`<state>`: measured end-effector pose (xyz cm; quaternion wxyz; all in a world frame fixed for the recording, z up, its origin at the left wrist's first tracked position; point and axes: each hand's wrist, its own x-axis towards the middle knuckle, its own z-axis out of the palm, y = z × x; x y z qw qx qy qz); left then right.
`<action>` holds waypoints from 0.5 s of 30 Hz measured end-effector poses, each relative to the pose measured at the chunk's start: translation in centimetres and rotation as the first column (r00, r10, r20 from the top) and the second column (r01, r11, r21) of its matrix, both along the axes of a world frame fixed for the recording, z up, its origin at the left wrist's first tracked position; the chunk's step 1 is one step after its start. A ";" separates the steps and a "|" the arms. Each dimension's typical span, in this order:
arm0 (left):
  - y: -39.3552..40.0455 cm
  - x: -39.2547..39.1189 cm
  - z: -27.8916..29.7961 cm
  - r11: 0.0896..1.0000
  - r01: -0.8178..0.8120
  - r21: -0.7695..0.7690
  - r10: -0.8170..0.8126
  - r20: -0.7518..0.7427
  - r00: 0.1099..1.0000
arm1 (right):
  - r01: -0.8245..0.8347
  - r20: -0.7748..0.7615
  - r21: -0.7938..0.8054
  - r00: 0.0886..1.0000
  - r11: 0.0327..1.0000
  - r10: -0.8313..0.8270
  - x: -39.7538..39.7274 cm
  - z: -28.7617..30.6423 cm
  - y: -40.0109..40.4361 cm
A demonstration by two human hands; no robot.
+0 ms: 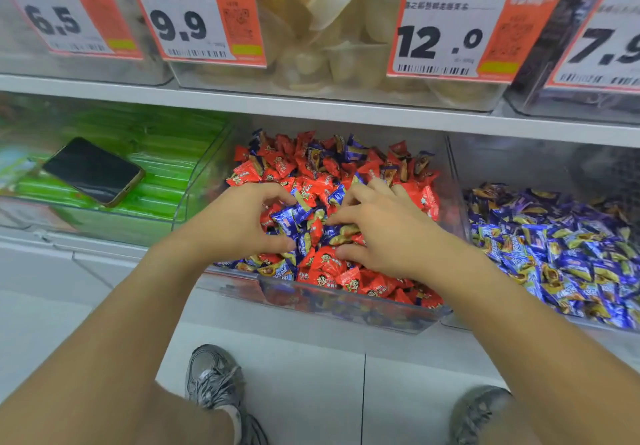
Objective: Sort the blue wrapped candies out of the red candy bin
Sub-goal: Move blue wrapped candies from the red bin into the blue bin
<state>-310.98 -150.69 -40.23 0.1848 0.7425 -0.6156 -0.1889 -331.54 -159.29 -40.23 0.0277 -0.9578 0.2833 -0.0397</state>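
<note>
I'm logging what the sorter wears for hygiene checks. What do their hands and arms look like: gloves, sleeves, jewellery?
Both arms are bare as far as the picture shows; no sleeve is in view. The left hand and the right hand wear no gloves, and no rings, watch or bracelet show on the fingers or wrists. The fingernails look short and unpainted.

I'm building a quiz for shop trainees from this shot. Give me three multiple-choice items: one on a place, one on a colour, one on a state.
1. Where does the phone lie?
A. on the green packets
B. on the floor
C. in the red candy bin

2. What colour dominates the bin to the right?
A. green
B. blue
C. white

3. Where are both hands?
A. at the person's sides
B. in the red candy bin
C. on the phone

A: it rests atop them.
B: blue wrappers fill it.
B: left hand and right hand sit among its candies.
</note>
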 end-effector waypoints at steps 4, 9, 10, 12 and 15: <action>0.6 -0.1 0.2 0.997 0.073 -0.040 -0.066 0.152 0.986 | 0.027 0.069 0.062 0.997 0.998 -0.031 0.4 0.0 -0.4; 0.9 -0.5 -0.2 0.996 0.049 0.079 -0.069 0.284 0.956 | -0.001 0.390 0.204 0.917 0.979 -0.080 -0.1 0.7 -1.4; 0.7 -0.7 -0.3 0.996 0.045 0.075 -0.065 0.285 0.956 | 0.006 0.470 0.217 0.876 0.976 -0.110 -0.1 1.0 -1.5; 0.4 -0.7 -0.2 0.997 0.034 0.070 -0.052 0.266 0.962 | 0.018 0.588 0.268 0.789 0.963 -0.178 0.0 1.4 -1.3; 0.3 -0.6 -0.4 0.996 0.052 0.070 -0.070 0.299 0.952 | -0.011 0.649 0.364 0.720 0.931 -0.246 0.1 1.4 -1.2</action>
